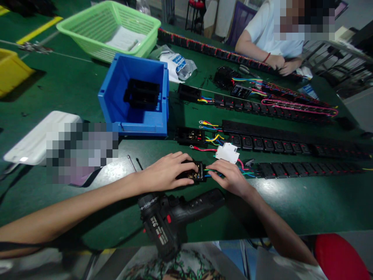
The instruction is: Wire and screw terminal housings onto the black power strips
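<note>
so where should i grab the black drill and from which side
I'd take the drill by its handle, the right hand coming in from the right: the drill lies on its side near the edge of the table, with the slim handle pointing right and the bulkier body and numbered collar to the left.

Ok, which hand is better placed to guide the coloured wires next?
Right hand, likely: its fingers are at the coloured wires, beside the black terminal block. The left hand is on the block itself.
</note>
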`<state>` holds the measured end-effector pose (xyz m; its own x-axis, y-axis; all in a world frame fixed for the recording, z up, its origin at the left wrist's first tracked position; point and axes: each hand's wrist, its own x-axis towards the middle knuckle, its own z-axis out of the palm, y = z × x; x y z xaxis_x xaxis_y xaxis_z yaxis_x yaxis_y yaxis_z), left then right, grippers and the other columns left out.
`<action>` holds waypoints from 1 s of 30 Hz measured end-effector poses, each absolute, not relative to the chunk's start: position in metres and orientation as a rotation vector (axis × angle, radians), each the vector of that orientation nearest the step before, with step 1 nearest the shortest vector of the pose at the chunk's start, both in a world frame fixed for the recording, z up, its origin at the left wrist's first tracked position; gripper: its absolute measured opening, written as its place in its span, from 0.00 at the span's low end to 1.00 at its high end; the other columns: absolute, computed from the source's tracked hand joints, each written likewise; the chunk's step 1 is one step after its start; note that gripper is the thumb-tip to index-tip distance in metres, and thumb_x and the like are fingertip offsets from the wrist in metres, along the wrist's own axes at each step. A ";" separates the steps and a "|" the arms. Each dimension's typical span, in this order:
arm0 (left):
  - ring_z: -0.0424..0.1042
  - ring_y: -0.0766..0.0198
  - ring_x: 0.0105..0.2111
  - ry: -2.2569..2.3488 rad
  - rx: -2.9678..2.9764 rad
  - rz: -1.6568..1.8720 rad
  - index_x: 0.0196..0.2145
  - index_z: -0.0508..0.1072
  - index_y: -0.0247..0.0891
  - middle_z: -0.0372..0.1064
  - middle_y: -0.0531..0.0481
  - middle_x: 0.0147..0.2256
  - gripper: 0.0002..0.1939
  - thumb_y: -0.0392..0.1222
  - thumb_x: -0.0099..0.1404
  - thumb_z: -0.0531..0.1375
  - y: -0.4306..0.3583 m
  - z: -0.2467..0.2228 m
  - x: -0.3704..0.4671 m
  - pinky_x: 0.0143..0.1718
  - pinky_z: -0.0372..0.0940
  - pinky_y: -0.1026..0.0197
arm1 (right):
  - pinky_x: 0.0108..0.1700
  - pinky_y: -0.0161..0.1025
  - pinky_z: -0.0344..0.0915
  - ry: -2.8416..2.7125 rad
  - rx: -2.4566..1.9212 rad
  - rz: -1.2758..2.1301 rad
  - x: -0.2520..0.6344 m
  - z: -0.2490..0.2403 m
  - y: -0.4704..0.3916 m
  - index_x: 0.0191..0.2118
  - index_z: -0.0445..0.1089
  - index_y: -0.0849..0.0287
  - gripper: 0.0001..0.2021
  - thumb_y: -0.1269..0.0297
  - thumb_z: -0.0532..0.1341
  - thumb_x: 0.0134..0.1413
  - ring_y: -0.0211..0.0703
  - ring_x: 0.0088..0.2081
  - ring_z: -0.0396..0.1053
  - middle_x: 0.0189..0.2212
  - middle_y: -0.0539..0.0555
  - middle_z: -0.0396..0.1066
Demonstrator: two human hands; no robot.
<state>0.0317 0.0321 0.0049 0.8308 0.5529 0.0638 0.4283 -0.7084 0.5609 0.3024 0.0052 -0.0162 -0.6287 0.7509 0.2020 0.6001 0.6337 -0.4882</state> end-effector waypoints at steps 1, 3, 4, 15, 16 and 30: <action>0.65 0.57 0.46 0.720 2.470 0.308 0.50 0.70 0.45 0.64 0.45 0.47 0.18 0.55 0.69 0.53 0.032 0.005 0.032 0.49 0.62 0.55 | 0.41 0.41 0.67 -2.468 -1.074 0.535 0.302 -0.016 0.005 0.45 0.71 0.60 0.08 0.66 0.57 0.63 0.43 0.39 0.70 0.37 0.57 0.73; 0.65 0.57 0.46 0.720 2.473 0.304 0.50 0.70 0.45 0.64 0.45 0.47 0.18 0.55 0.69 0.53 0.032 0.005 0.032 0.50 0.62 0.55 | 0.42 0.41 0.67 -2.466 -1.074 0.539 0.302 -0.016 0.005 0.45 0.71 0.60 0.08 0.66 0.57 0.63 0.43 0.39 0.70 0.37 0.57 0.73; 0.65 0.57 0.46 0.722 2.476 0.298 0.50 0.70 0.44 0.64 0.45 0.48 0.18 0.55 0.69 0.53 0.032 0.005 0.032 0.50 0.62 0.55 | 0.42 0.41 0.67 -2.466 -1.074 0.542 0.303 -0.017 0.005 0.45 0.71 0.60 0.08 0.66 0.57 0.63 0.43 0.39 0.70 0.37 0.57 0.73; 0.65 0.57 0.46 0.725 2.477 0.286 0.49 0.69 0.43 0.64 0.45 0.47 0.18 0.55 0.68 0.53 0.032 0.004 0.032 0.50 0.62 0.55 | 0.41 0.40 0.67 -2.466 -1.075 0.555 0.304 -0.019 0.005 0.45 0.70 0.60 0.08 0.66 0.57 0.63 0.43 0.39 0.70 0.37 0.56 0.73; 0.65 0.57 0.46 0.726 2.475 0.289 0.49 0.69 0.43 0.64 0.45 0.47 0.18 0.55 0.68 0.53 0.032 0.004 0.032 0.50 0.62 0.55 | 0.41 0.40 0.67 -2.465 -1.076 0.555 0.304 -0.019 0.004 0.45 0.70 0.60 0.08 0.66 0.57 0.63 0.43 0.39 0.70 0.38 0.56 0.73; 0.64 0.56 0.47 0.739 2.499 0.232 0.51 0.68 0.44 0.63 0.45 0.48 0.20 0.57 0.69 0.52 0.032 0.004 0.032 0.51 0.61 0.53 | 0.42 0.40 0.66 -2.463 -1.072 0.540 0.304 -0.019 0.004 0.44 0.70 0.61 0.08 0.66 0.57 0.63 0.42 0.39 0.70 0.37 0.56 0.73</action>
